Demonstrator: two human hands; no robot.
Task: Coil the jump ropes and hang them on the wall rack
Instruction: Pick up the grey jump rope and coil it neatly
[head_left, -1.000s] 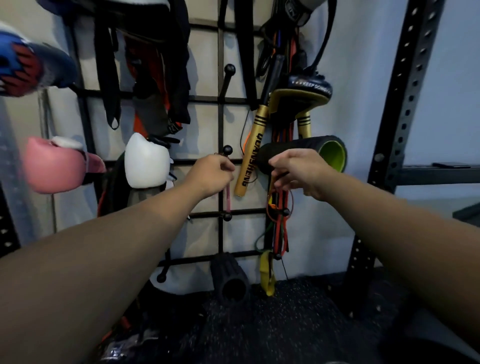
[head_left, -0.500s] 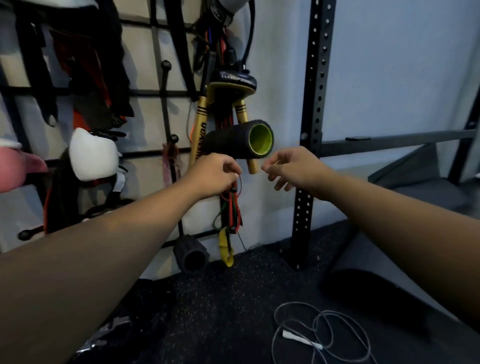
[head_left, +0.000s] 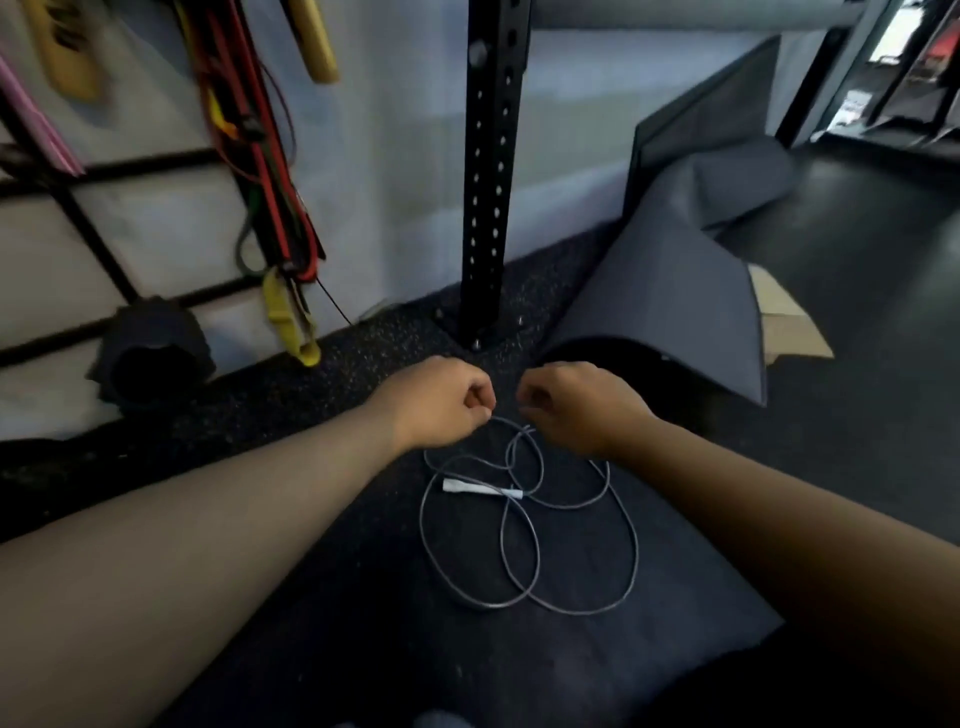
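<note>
A thin grey jump rope (head_left: 524, 545) with white handles (head_left: 480, 488) lies in loose tangled loops on the dark floor mat. My left hand (head_left: 441, 402) and my right hand (head_left: 576, 402) hover close together just above the rope's far loop. Both have curled fingers, and I see nothing held in either. The black wire wall rack (head_left: 156, 161) is at the upper left. A bundle of red and black ropes (head_left: 270, 208) hangs on it, ending in a yellow strap (head_left: 291, 322).
A black perforated steel upright (head_left: 491, 182) stands bolted to the floor straight ahead. A black foam roller (head_left: 150, 358) sits low on the rack. A folded grey mat (head_left: 675, 280) and flat cardboard (head_left: 784, 322) lie to the right.
My view has swung down and right from the wall rack to the floor. Both hands left the rack and dropped to just above the grey rope.
</note>
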